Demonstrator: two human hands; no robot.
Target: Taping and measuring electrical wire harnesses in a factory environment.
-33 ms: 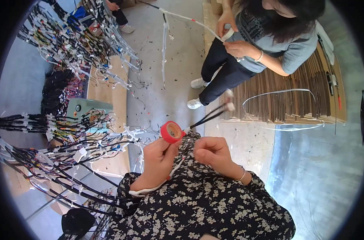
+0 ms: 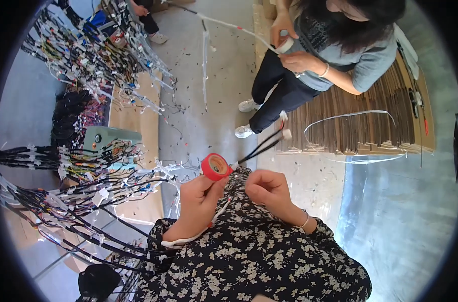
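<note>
My left hand (image 2: 197, 200) is closed around a roll of red tape (image 2: 215, 167), held upright at the fingertips. At the roll's right edge, red tape meets a wire harness (image 2: 233, 167). Black wires (image 2: 260, 147) reach away from there, with a pale connector (image 2: 287, 134) at their far end. A white-wrapped branch (image 2: 220, 210) of the harness passes below my left hand and along that wrist. Just right of the roll, my right hand (image 2: 269, 192) has its fingers curled together, apart from the tape. Whatever lies inside them, if anything, is hidden.
Bundled wire harnesses (image 2: 95, 60) hang at the far left, with more bundles (image 2: 42, 194) nearer. A green box (image 2: 100, 136) stands between them. Across from me, a co-worker (image 2: 334, 55) handles a tape roll (image 2: 286, 44) and harness. Flattened cardboard (image 2: 349, 131) is stacked at right.
The far connector ends have swung slightly and look sharper now. My hands and the red tape roll stay almost in place.
</note>
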